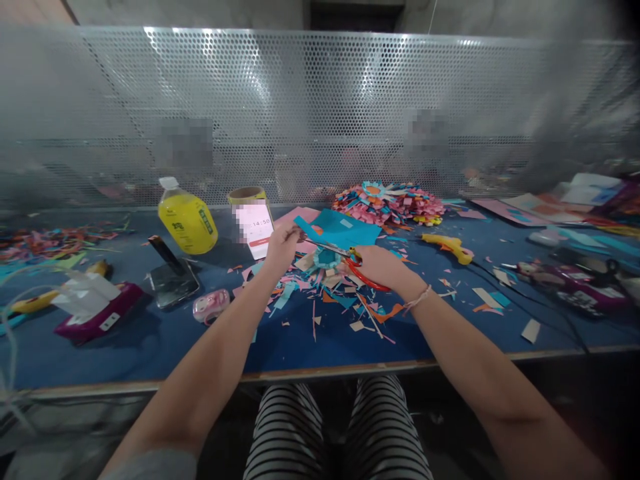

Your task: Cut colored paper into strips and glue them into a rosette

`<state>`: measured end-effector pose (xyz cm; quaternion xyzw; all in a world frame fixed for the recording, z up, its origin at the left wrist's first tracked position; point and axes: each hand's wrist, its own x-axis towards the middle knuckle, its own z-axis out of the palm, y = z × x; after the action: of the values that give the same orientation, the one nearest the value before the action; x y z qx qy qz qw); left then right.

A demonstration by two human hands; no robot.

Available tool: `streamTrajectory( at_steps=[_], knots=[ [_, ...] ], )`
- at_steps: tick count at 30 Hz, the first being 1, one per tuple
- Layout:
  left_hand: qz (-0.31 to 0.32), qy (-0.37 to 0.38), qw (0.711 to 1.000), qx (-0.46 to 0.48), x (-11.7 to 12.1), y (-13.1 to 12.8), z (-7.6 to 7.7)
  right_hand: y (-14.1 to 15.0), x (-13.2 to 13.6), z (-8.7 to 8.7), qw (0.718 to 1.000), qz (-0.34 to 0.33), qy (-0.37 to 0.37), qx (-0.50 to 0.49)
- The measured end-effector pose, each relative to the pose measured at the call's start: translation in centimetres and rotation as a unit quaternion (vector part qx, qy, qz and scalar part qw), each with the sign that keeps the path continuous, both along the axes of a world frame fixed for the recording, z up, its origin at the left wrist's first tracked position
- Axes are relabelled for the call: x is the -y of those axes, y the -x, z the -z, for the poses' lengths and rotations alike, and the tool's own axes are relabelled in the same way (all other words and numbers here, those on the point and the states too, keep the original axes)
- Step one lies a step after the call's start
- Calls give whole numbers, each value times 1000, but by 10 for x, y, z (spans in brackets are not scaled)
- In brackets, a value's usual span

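My left hand (284, 241) pinches a narrow blue paper strip (307, 228) over the middle of the table. My right hand (377, 264) is wrapped round scissors with red-orange handles (369, 280). Their blades point left and reach close to the strip and my left fingers; whether they touch the paper I cannot tell. Just under the blades sits a small light-blue paper rosette (325, 259), partly hidden. Behind it lie a blue paper sheet (357, 229) and a pink sheet. Paper scraps (333, 290) in several colours are scattered below both hands.
A heap of paper rosettes (385, 203) stands behind. A yellow glue gun (447, 248) with its cord lies right. Leftward are a yellow bottle (187, 220), a lit phone (257, 230) against a tape roll, a dark phone stand (173, 280), a pink case (211, 306) and a purple power strip (103, 317).
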<state>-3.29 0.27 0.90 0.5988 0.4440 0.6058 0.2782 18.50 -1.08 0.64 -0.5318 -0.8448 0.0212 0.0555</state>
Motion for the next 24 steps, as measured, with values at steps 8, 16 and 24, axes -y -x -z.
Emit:
streamTrajectory(
  at_steps=[8, 16, 24],
  knots=[
    [-39, -42, 994, -96, 4, 0, 0, 0, 0, 1, 1000, -5, 1, 2],
    [-72, -32, 993, -89, 6, -3, -3, 0, -1, 2, 1000, -15, 3, -3],
    [-84, -32, 993, -80, 4, 0, -2, 0, -3, 3, 1000, -16, 6, -27]
  ],
)
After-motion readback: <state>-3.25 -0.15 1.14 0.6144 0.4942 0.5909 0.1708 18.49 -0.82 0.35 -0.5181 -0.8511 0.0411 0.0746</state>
